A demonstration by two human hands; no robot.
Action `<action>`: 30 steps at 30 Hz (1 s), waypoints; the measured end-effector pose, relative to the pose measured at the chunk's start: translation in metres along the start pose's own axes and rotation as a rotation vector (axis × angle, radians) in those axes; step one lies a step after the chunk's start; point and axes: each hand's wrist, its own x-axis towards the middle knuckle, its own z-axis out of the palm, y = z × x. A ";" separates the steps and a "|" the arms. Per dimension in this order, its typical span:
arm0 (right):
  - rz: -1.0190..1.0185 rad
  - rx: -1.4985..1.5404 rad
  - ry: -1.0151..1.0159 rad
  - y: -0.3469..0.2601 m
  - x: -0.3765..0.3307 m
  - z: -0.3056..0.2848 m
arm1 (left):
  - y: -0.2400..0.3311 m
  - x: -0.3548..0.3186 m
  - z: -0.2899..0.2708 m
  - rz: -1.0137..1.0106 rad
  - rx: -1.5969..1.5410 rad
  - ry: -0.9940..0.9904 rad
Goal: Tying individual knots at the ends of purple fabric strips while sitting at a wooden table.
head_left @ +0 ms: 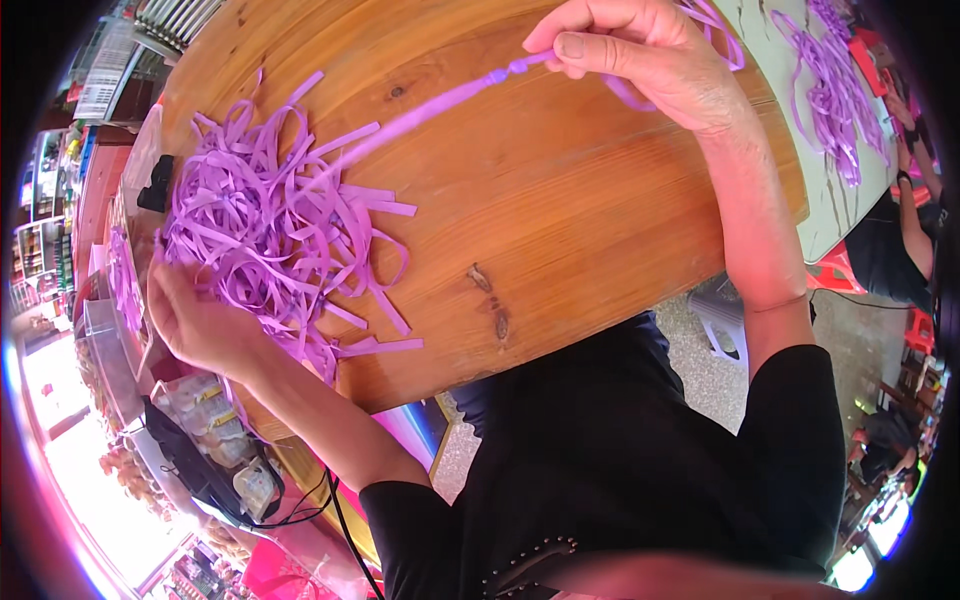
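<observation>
The right hand [650, 60], at the top centre of the frame, is pinching one purple strip [420, 115] between thumb and forefinger, its grip pressed together on the strip's end. The strip is running taut, down and left, toward the heap of purple strips [280, 230] in the left part of the frame, so it looks as though it is being drawn clear of the tangle; holding it by the very tip is keeping the length straight and free of its neighbours. More purple strip is looping behind the knuckles of this hand.

The left hand [195, 325], at the left edge of the frame, is lying against the lower left side of the heap. Its fingers are reaching in among the strips, probably steadying the pile so it does not drag along; whether they are closing on any strip I cannot tell, since the strips are hiding the fingertips.

Everything is resting on a round wooden surface [560, 220]. At the upper right, a second bunch of purple strips [835, 90] is lying on a pale surface [800, 130], where another person's arm [905, 150] is showing.
</observation>
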 end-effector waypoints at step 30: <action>-1.029 -0.274 0.042 0.048 0.025 0.021 | -0.008 -0.068 0.096 0.803 0.775 -0.491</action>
